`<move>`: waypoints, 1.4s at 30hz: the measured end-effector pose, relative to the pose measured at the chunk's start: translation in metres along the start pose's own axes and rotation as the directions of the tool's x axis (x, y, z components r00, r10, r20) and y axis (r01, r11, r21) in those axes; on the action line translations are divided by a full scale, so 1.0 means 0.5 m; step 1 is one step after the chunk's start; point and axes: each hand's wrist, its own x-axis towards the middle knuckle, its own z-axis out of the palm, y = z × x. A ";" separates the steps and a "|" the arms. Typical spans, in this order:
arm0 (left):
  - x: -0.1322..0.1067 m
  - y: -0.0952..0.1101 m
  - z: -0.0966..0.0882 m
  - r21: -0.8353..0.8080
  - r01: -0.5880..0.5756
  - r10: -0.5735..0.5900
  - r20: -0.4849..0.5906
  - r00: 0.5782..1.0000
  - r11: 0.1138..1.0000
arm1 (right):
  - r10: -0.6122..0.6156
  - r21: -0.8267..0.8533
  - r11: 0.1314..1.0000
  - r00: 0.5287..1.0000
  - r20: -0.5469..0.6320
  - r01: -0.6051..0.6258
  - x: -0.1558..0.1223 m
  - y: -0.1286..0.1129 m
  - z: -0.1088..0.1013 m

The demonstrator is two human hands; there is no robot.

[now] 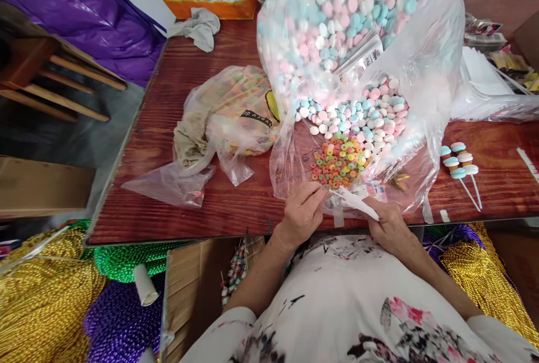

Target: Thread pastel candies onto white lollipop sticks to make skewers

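My right hand [386,221] is closed around one end of a narrow bundle of white sticks [357,203], held low over the table's front edge. My left hand [304,211] is pinched at the other end, where a thin white stick seems to reach its fingertips. Just beyond my fingers lies a heap of small coloured rings [339,160], orange, green and yellow. Behind it pink, white and blue candy-like pieces [357,113] spill from a large clear plastic bag [438,31]. Two sticks threaded with pastel pieces [458,160] lie to the right.
A tied plastic bag [236,110] of coloured rings lies left on the wooden table [138,166]. An orange tray [210,10] and a grey cloth [197,27] are at the back left. A clear bin [497,110] with white sticks stands right. Shiny bead strands [46,290] hang below.
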 end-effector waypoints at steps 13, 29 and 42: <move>0.039 0.020 0.031 -0.646 0.384 -0.499 0.007 0.867 0.660 | -0.008 0.257 0.966 0.994 -0.111 0.036 0.013 -0.010 0.023; 0.007 -0.063 -0.004 -0.089 0.576 -0.511 0.367 0.777 0.813 | 0.207 0.473 0.878 0.950 -0.235 -0.075 0.043 0.071 0.037; 0.029 -0.034 -0.012 -0.643 0.671 -0.645 0.343 0.683 0.369 | 0.003 0.310 0.950 0.996 -0.091 0.025 0.029 0.024 0.021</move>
